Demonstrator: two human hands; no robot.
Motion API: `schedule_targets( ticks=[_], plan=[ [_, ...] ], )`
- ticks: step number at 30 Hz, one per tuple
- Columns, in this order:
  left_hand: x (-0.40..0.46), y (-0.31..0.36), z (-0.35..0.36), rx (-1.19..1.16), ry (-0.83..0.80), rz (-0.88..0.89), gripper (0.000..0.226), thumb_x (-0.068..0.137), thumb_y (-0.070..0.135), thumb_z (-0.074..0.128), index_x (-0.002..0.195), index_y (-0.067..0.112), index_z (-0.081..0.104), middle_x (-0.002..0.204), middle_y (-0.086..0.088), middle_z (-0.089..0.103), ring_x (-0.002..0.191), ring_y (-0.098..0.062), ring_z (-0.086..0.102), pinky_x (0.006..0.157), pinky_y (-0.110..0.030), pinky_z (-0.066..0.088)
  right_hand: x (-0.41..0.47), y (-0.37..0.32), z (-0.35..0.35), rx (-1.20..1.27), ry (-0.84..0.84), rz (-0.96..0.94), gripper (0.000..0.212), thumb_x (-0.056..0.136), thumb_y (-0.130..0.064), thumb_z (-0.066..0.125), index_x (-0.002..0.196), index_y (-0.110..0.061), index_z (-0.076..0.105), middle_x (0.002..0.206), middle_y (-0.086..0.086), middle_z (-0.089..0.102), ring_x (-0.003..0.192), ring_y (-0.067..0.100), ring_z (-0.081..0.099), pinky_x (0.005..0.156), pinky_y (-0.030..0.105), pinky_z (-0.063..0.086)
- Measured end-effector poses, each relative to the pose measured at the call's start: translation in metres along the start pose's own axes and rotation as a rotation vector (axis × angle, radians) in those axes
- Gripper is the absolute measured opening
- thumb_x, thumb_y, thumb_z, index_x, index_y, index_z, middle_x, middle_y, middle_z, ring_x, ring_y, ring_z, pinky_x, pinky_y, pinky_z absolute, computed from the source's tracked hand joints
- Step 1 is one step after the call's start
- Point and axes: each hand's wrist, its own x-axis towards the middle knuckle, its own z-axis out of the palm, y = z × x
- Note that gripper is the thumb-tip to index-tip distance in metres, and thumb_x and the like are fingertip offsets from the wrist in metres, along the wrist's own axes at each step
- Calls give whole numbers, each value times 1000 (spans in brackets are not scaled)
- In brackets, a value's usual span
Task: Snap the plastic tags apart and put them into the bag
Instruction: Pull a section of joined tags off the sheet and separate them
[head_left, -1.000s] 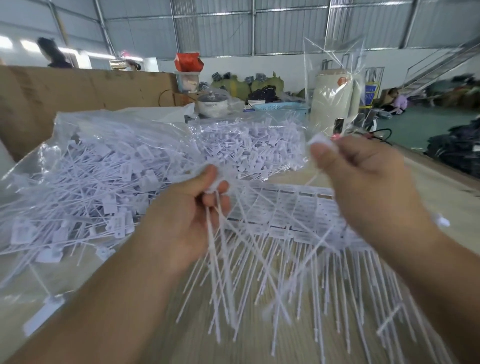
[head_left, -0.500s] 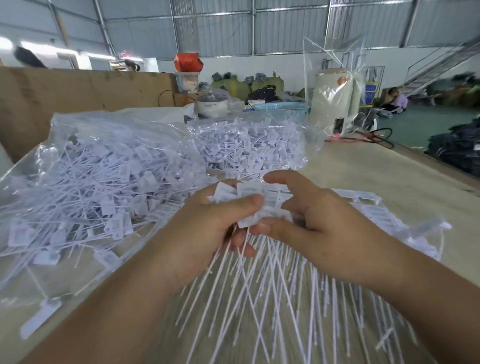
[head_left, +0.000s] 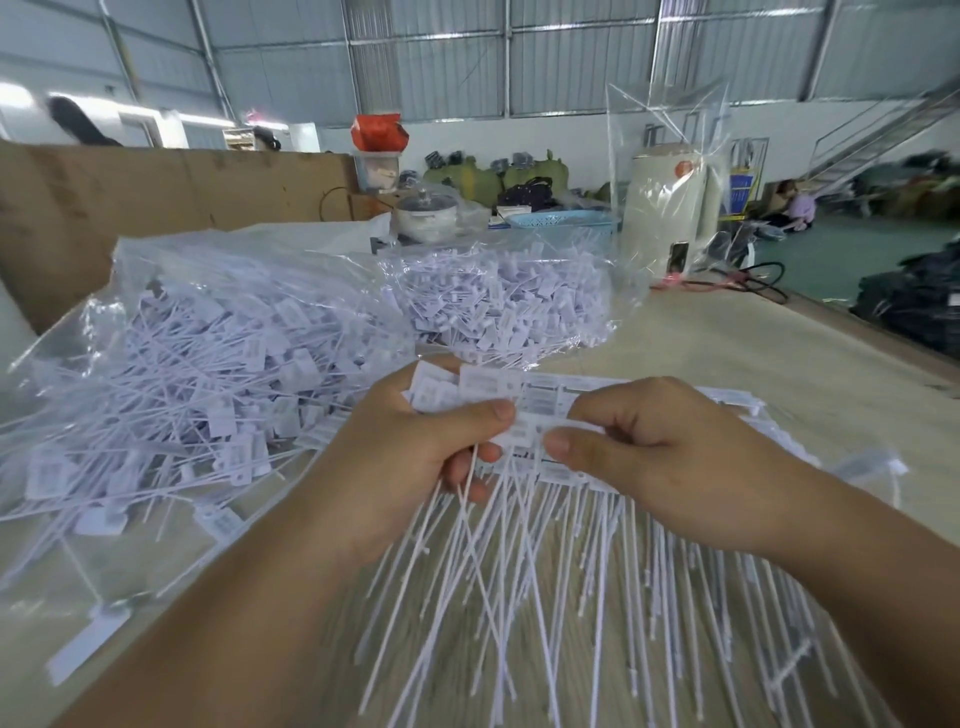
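Both forearms reach in from below, knuckles up. The left hand (head_left: 415, 457) grips a bundle of snapped tags (head_left: 441, 389); the right hand (head_left: 670, 457) pinches the joined strip (head_left: 550, 400) between them (tails hanging toward the wrists). The bag (head_left: 197, 343) lies left of the left hand.

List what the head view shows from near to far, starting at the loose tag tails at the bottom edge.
Tag tails → left hand and right hand pinching the joined tag strip → smaller clear bag of tags → blue basket → green sacks by the far wall.
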Motion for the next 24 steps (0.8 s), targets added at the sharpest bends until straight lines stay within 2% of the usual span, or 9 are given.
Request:
schedule_targets(
  ticks=[4,6,11,13,15,17,19,21,24],
  plan=[
    [0,0,-2,-12,-10,-11,26,61,19,77,84,10,67,57,-14,54,38,-9,50,41,-23,46,0,-5,5,52,9,1,43,92,-42,56,57,-19,45,47,-11,36,44,7,32,46,20,29],
    [0,1,-1,-15,7,16,26,63,17,76,86,10,66,58,-13,56,39,-9,50,42,-24,47,1,-6,6,72,67,-4,44,92,-39,57,55,-21,43,47,-11,37,43,5,32,45,19,29],
    [-1,6,8,-123,46,74,25,65,13,72,88,9,63,59,-6,62,42,-10,50,43,-23,50,1,-16,19,65,325,-46,44,93,-34,55,58,-11,40,47,-9,36,43,7,33,42,19,28],
    [-3,6,13,-218,64,57,22,65,10,71,85,11,62,57,-6,62,39,-10,49,42,-24,50,3,-14,15,191,486,15,43,95,-36,52,63,-9,44,45,-9,34,39,6,31,39,14,27],
    [-3,4,15,-300,92,24,20,65,9,70,83,11,62,56,-6,62,36,-9,48,41,-22,50,4,-10,3,356,627,83,45,96,-42,51,67,-9,45,50,-8,32,44,11,30,41,23,32],
    [-2,4,15,-313,119,-6,21,66,10,70,87,9,63,56,-6,62,37,-9,48,42,-21,49,2,-6,-5,427,584,72,43,91,-48,55,70,-11,48,55,-1,34,49,17,30,45,29,31],
    [-2,3,14,-244,108,-16,28,67,11,71,94,4,65,55,-6,62,37,-8,48,41,-21,49,0,-4,-1,422,392,20,34,80,-54,57,83,-20,55,54,-1,38,48,19,30,42,29,29],
    [-3,2,15,-171,52,-14,21,67,12,71,87,7,70,55,-6,61,36,-9,47,40,-20,47,-1,-2,9,333,185,-42,33,76,-59,56,101,-38,52,51,-7,43,44,16,35,41,29,30],
    [-5,1,16,-115,-53,-24,8,68,13,73,75,16,74,58,-9,60,38,-11,44,43,-24,48,-2,3,16,107,83,-98,54,77,-65,50,126,-45,38,55,-23,54,46,-2,46,46,10,36]
  ],
)
